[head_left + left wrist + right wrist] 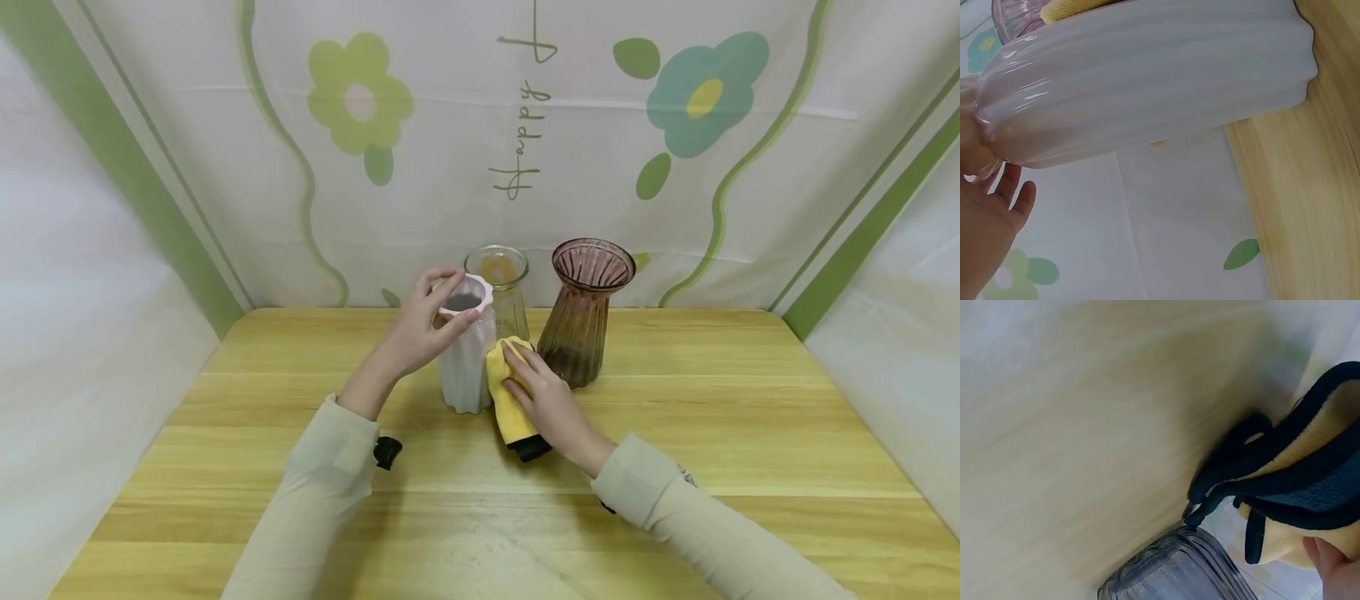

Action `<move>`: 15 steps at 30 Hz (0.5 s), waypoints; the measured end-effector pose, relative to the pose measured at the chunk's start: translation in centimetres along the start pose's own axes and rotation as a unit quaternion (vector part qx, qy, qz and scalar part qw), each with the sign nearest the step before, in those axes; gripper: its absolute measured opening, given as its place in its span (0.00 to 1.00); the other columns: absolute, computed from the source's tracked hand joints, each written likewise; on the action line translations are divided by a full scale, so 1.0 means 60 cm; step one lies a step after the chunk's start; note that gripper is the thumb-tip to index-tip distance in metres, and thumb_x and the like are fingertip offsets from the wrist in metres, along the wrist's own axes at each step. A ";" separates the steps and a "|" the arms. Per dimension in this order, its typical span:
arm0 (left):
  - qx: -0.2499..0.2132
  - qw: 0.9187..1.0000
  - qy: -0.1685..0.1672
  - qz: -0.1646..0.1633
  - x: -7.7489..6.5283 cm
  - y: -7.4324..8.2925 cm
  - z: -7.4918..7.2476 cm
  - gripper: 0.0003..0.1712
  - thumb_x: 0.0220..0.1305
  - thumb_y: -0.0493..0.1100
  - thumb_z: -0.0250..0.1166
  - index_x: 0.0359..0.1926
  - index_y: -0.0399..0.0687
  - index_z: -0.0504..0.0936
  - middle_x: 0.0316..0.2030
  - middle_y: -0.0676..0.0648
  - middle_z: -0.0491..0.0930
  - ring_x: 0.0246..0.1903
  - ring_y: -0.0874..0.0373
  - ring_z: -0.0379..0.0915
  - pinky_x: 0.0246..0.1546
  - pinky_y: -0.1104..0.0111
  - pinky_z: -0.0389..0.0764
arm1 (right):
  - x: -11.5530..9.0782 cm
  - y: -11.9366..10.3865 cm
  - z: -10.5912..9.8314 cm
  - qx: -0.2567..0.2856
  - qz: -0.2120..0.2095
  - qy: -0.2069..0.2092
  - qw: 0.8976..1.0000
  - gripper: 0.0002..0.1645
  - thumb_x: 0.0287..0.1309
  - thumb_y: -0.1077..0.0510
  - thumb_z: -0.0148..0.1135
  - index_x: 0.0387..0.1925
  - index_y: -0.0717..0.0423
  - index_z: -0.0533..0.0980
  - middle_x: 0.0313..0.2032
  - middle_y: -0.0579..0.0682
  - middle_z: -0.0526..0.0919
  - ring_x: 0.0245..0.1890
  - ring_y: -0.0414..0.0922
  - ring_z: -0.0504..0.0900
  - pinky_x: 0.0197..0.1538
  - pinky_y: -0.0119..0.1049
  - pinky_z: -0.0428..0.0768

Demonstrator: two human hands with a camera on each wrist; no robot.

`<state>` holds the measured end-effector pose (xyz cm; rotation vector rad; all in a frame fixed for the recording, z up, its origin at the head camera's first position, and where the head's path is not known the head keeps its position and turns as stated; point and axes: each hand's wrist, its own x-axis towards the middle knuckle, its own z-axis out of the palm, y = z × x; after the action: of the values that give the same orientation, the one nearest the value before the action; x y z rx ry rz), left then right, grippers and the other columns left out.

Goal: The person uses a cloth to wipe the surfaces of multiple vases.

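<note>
A white ribbed vase (465, 375) with a scalloped pinkish rim stands upright on the table. My left hand (420, 325) grips it at the rim, fingers on the far side and thumb on the near side. In the left wrist view, the glossy vase wall (1147, 75) fills the upper part. A folded yellow cloth (512, 417) with black edging is held in my right hand (551, 408), against the right side of the vase. The right wrist view shows the cloth's dark edging (1297, 462) looping loosely.
Behind the white vase stands a clear glass vase (513, 312). A purple-brown glass vase (577, 333) with a flared mouth is close to my right hand. The wooden table (712, 417) meets a flower-printed cloth backdrop (450, 208) at its far edge.
</note>
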<state>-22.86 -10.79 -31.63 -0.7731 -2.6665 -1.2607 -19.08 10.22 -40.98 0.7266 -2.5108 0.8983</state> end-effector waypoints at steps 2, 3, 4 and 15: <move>0.008 1.000 -0.002 0.004 -0.002 0.003 -0.002 0.40 0.69 0.56 0.55 0.72 0.39 0.55 0.69 0.40 0.53 0.42 0.48 0.76 0.45 0.63 0.79 | 0.000 0.000 0.001 -0.002 -0.006 0.009 1.000 0.31 0.60 0.62 0.61 0.66 0.57 0.68 0.63 0.61 0.72 0.57 0.58 0.77 0.54 0.46 0.80; 0.011 1.000 -0.003 0.007 -0.003 0.004 -0.004 0.40 0.69 0.56 0.55 0.72 0.39 0.55 0.69 0.40 0.53 0.42 0.48 0.76 0.45 0.63 0.79 | 0.001 0.000 0.001 -0.001 -0.010 0.014 1.000 0.31 0.60 0.62 0.61 0.65 0.57 0.68 0.63 0.61 0.72 0.57 0.57 0.77 0.54 0.45 0.80; 0.014 1.000 -0.003 0.010 -0.004 0.005 -0.006 0.40 0.69 0.56 0.55 0.72 0.39 0.55 0.69 0.39 0.54 0.45 0.47 0.75 0.46 0.61 0.78 | 0.002 -0.001 0.001 0.001 -0.015 0.021 1.000 0.31 0.60 0.63 0.62 0.65 0.58 0.68 0.62 0.61 0.72 0.57 0.57 0.77 0.53 0.46 0.80; 0.034 0.999 -0.039 0.017 -0.005 0.008 -0.022 0.46 0.68 0.66 0.47 0.73 0.38 0.53 0.73 0.40 0.50 0.69 0.41 0.54 0.63 0.47 0.67 | 0.036 -0.030 -0.023 0.030 -0.067 0.098 0.993 0.32 0.57 0.65 0.63 0.64 0.60 0.69 0.62 0.62 0.73 0.57 0.57 0.78 0.52 0.44 0.81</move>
<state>-22.51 -11.65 -30.51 -0.8704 -2.7296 -1.1476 -19.55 9.21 -38.05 0.7767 -2.2452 0.9513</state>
